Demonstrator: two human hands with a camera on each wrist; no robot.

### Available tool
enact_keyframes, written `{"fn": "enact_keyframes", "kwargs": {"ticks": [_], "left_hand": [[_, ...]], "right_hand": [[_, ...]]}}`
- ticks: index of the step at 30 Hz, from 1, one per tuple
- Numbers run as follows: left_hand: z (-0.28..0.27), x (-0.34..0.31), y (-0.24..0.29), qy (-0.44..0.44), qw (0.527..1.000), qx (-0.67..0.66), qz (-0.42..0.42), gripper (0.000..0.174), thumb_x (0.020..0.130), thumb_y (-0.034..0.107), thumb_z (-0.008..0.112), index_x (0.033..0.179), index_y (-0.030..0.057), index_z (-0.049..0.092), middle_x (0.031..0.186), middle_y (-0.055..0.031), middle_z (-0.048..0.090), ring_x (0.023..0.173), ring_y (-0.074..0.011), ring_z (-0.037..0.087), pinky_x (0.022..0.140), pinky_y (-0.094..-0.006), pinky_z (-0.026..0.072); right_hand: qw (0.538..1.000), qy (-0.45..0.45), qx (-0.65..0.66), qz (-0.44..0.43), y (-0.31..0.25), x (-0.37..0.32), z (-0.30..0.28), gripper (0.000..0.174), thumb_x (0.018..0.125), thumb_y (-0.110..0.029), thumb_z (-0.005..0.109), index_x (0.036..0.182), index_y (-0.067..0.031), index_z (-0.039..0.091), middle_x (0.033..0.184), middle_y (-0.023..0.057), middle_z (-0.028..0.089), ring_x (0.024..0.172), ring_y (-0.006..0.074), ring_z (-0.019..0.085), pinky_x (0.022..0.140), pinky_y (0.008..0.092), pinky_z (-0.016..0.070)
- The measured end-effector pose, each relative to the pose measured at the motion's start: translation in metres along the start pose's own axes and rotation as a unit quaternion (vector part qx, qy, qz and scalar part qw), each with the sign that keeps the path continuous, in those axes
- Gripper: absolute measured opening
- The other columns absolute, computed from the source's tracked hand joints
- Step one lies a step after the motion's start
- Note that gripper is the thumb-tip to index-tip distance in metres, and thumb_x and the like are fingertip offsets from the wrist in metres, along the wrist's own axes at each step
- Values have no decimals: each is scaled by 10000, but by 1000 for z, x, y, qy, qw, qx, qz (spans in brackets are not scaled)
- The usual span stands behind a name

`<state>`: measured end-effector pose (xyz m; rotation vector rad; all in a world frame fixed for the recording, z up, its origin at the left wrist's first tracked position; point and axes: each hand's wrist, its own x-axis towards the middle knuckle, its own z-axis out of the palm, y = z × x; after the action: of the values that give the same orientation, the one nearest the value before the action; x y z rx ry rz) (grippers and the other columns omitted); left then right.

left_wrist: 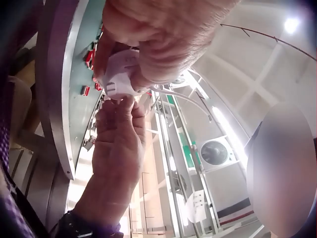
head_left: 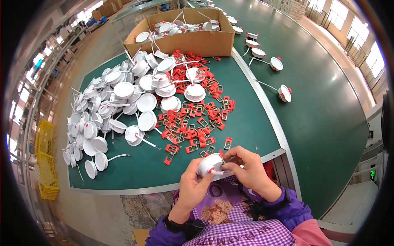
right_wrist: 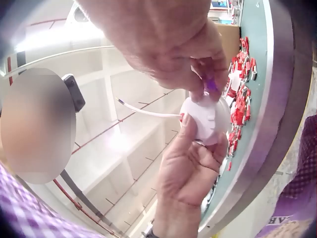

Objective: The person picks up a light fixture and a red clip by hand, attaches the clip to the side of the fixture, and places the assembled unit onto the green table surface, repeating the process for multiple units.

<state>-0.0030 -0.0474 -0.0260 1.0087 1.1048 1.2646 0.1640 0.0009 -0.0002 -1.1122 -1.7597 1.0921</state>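
A white round downlight [head_left: 208,164] with a short white cable is held over the front edge of the table. My left hand [head_left: 193,184] grips it around the side, thumb near the cable's red entry. On the opposite side, my right hand [head_left: 249,170] pinches a small red-and-metal spring clip at the housing, mostly hidden by the fingertips. The right wrist view shows the downlight [right_wrist: 205,119] between both hands, its cable sticking out to the left. Loose red spring clips [head_left: 201,141] lie on the table just beyond the hands.
A large heap of white downlights [head_left: 123,90] covers the table's left side. Behind stands a cardboard box [head_left: 197,44] holding more. To the right, a green conveyor belt [head_left: 320,123] carries downlights with red clips [head_left: 284,93]. Yellow crates [head_left: 48,172] stand at far left.
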Motion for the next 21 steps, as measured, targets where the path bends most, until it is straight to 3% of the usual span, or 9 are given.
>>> {"fn": "enact_keyframes", "kwargs": {"ticks": [2,6,8,15,16,21], "left_hand": [[1,-2,-2,-12,1000,-1,-1,329,847,26,611,1139,-24,466,1038,-83,573,929,-122,571,811,-263,492],[6,-8,5,-2,998,-67,-1,358,828,-20,608,1156,-12,464,1063,-71,554,969,-118,548,821,-258,468],[7,-11,6,-1,997,-71,-1,364,821,-31,612,1152,-11,463,1068,-73,555,977,-123,548,829,-263,469],[0,-31,-2,19,995,-80,-47,380,792,-43,635,1129,-11,463,1022,-89,580,942,-138,581,803,-265,494],[-1,-30,-4,22,994,-94,-48,381,789,-44,636,1127,-9,464,1019,-87,581,940,-136,581,798,-264,495],[-1,-26,3,29,994,-84,-58,370,783,-49,642,1115,-8,483,1027,-84,579,936,-129,575,803,-257,485]], "right_hand": [[993,-22,80,88,-5,-3,-2,240,779,-18,666,983,0,540,894,84,628,689,113,623,589,238,489],[978,-23,158,136,-9,-3,-4,317,784,-33,672,1064,5,528,961,84,629,697,89,615,595,218,483],[962,-86,198,167,-3,-4,-5,365,782,-36,676,1110,15,523,987,90,633,689,66,600,589,213,477],[958,-131,144,212,-5,-6,1,370,786,-62,679,1115,31,538,927,107,656,654,68,591,576,228,478],[958,-144,115,219,-9,-5,0,383,781,-67,683,1125,27,542,930,121,657,669,104,605,598,253,492],[970,-197,81,119,-1,6,-16,409,773,-67,688,1157,-12,556,939,101,655,703,103,600,616,271,502]]}}
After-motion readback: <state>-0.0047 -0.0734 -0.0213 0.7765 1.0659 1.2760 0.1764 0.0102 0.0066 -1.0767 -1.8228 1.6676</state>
